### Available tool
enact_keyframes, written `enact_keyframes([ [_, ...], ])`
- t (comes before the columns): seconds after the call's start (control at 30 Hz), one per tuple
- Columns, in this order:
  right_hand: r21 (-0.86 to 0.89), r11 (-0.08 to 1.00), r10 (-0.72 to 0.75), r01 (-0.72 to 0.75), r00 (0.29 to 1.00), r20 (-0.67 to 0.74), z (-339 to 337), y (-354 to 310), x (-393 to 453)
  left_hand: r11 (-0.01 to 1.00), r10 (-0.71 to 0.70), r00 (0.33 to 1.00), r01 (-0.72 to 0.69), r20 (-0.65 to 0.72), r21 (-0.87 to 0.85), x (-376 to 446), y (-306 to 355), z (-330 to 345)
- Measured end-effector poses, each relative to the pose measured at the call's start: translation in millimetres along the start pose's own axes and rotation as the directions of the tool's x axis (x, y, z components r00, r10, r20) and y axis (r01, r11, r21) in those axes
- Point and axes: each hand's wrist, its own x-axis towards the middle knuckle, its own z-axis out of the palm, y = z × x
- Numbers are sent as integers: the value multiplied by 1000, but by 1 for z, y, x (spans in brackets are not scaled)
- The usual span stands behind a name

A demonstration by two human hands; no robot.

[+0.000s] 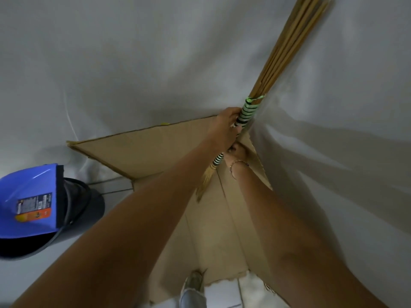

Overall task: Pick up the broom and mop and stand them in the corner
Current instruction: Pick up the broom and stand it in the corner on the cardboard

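The broom (pixel 246 113) stands tilted in the corner where two white walls meet. Its middle is wrapped in green and black striped binding. A bundle of tan sticks (pixel 287 47) runs up from the binding along the corner. Pale straw bristles (pixel 204 183) hang below my hands. My left hand (pixel 224 127) is closed around the striped binding. My right hand (pixel 238 152), with a bead bracelet on the wrist, grips the broom just below it, partly hidden behind my left forearm. No mop is in view.
Flattened cardboard (pixel 144 152) lines both walls of the corner and reaches down to the floor. A blue dustpan (pixel 31 201) lies on a black bucket (pixel 89 205) at the left. My shoe (pixel 193 283) is on the tiled floor at the bottom.
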Motion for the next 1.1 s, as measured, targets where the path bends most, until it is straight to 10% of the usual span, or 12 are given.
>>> enact_keyframes([
  [0.23, -6, 1000, 5, -5, 999, 41, -10, 16, -20, 977, -61, 998, 63, -15, 204, -31, -14, -11],
  [0.5, -538, 778, -196, 323, 940, 280, -70, -6, -146, 707, -140, 977, -14, 161, 707, -137, 3, -46],
  [0.77, -637, 715, -244, 288, 957, 158, -111, 22, -375, 655, -180, 890, -210, 419, 726, -354, 19, -108],
  [0.93, -649, 725, -161, 229, 973, 164, -81, 58, -557, 924, -221, 900, 70, 376, 376, -511, 18, -171],
  [1.1, -627, 743, -135, 232, 971, 198, -30, 102, -707, 793, -228, 870, -96, 438, 602, -660, 4, -194],
])
